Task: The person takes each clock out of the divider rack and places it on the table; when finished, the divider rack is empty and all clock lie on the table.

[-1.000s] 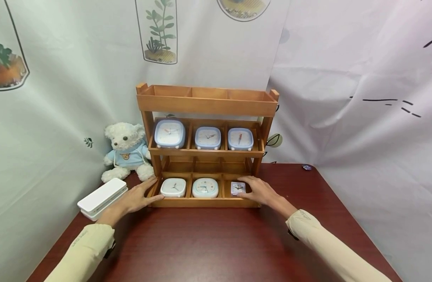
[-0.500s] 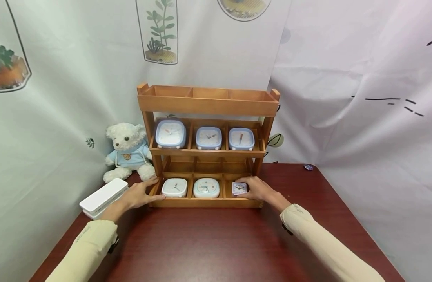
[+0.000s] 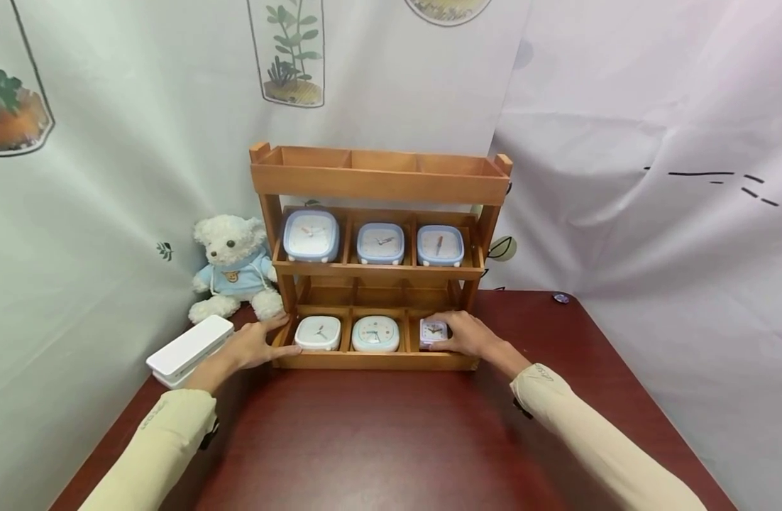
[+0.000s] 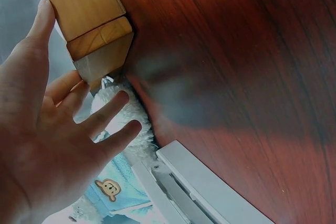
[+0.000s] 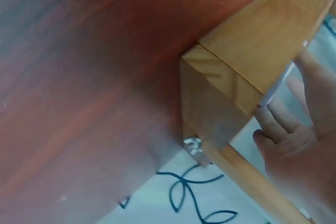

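A wooden three-tier rack (image 3: 378, 183) stands at the back of the table. My right hand (image 3: 470, 335) pinches a small purple alarm clock (image 3: 429, 332) between thumb and fingers, in the lower tier's right compartment. In the right wrist view the rack's corner hides most of that clock. At the rack's lower left end, my left hand (image 3: 247, 346) lies with its fingers spread, thumb near the front board, and holds nothing. A white clock (image 3: 317, 332) sits in the left compartment beside it, and a white clock with a pale green rim (image 3: 375, 333) fills the middle one.
Several blue clocks, one of them a larger clock (image 3: 311, 235), sit in the middle tier. Left of the rack are a white teddy bear (image 3: 234, 259) in blue and a white stapler-like box (image 3: 189, 346). A small purple object (image 3: 560, 298) lies at the table's (image 3: 353, 440) far right corner.
My right thumb and fingers have drawn closer around the small alarm clock, covering more of its right side. The left hand stays by the rack's end. The head view has shifted slightly.
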Motion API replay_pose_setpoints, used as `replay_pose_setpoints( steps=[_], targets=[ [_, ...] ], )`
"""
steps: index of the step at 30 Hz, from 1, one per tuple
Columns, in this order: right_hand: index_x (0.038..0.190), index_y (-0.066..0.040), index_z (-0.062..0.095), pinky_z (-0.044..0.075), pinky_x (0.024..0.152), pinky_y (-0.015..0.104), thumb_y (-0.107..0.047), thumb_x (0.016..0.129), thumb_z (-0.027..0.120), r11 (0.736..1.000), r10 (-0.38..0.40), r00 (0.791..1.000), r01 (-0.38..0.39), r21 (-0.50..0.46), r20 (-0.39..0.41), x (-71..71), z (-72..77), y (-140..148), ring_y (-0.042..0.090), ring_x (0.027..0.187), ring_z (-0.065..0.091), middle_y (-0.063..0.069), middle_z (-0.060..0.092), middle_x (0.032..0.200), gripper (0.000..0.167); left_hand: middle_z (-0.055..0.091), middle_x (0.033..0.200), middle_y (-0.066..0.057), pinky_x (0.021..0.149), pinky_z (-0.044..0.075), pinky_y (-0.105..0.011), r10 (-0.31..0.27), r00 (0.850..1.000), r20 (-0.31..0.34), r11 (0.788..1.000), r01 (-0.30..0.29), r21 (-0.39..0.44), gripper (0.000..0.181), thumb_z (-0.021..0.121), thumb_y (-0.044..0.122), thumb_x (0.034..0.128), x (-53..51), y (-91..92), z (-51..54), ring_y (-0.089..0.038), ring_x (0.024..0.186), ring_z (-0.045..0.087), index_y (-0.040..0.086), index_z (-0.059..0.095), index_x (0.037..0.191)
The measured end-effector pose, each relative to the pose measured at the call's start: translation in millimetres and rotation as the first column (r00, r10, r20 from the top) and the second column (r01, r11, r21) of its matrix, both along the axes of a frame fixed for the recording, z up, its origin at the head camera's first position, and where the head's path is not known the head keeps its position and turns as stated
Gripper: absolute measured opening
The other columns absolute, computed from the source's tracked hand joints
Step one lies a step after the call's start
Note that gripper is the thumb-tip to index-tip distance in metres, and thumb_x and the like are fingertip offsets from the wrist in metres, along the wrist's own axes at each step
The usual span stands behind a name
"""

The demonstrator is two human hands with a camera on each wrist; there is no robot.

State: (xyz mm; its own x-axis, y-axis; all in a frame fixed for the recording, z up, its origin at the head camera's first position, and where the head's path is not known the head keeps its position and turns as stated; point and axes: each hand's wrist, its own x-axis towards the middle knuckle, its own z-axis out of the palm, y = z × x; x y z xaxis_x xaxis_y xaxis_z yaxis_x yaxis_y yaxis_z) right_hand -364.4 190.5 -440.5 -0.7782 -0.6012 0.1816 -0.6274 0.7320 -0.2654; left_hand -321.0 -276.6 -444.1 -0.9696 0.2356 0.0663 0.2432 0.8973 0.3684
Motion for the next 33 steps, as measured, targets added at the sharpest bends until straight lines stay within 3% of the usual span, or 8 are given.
replay_pose_setpoints(
  steps=[11,19,23,27,33],
  targets=[
    [0.136,-0.014,0.069,0.057,0.082,0.045,-0.038,0.086,0.086,0.999,-0.011,0.997,0.007,-0.048,-0.076,13.7,27.8,19.7,0.021,0.100,0.069,0.010,0.073,0.125,0.058,0.044,0.157,-0.025,0.100,0.046,-0.066,-0.002,1.000,0.024,1.000,0.002,-0.007,0.104,0.073,0.072,0.0834,0.1,1.4,1.5,-0.055,0.133,0.049,0.003,0.046,0.156],
    [0.132,-0.010,0.069,0.056,0.080,0.042,-0.028,0.084,0.089,0.993,0.022,0.999,-0.026,-0.118,-0.035,19.7,40.4,53.3,0.018,0.091,0.067,0.008,0.074,0.113,0.055,0.042,0.158,-0.026,0.098,0.047,-0.066,-0.009,0.999,0.034,1.000,0.010,-0.008,0.104,0.072,0.073,0.0835,0.9,-0.6,5.1,-0.056,0.132,0.049,0.003,0.046,0.156],
    [0.128,-0.008,0.071,0.055,0.081,0.045,-0.025,0.083,0.091,0.992,0.011,0.999,-0.017,-0.125,-0.045,20.3,41.0,72.3,0.020,0.091,0.067,0.009,0.074,0.112,0.053,0.042,0.158,-0.027,0.098,0.047,-0.066,-0.007,0.999,0.033,1.000,0.008,-0.015,0.105,0.072,0.072,0.0835,0.6,-1.5,5.0,-0.057,0.132,0.049,0.002,0.045,0.156],
    [0.126,-0.008,0.072,0.054,0.074,0.039,-0.024,0.081,0.092,0.992,-0.025,0.999,0.020,-0.122,-0.039,19.2,39.2,90.3,0.023,0.087,0.066,0.010,0.074,0.109,0.051,0.042,0.157,-0.027,0.099,0.046,-0.067,-0.010,0.999,0.034,1.000,0.011,-0.015,0.105,0.072,0.072,0.0836,0.5,-1.4,4.8,-0.057,0.133,0.048,0.001,0.045,0.156],
    [0.123,-0.006,0.072,0.052,0.070,0.036,-0.019,0.078,0.093,0.992,-0.054,0.997,0.046,-0.116,-0.061,9.8,32.6,111.2,0.029,0.083,0.066,0.014,0.073,0.105,0.051,0.042,0.158,-0.027,0.100,0.046,-0.066,-0.014,0.999,0.043,1.000,0.014,-0.010,0.104,0.073,0.071,0.0845,-0.2,-0.1,5.6,-0.056,0.134,0.048,0.001,0.045,0.156]
  ],
)
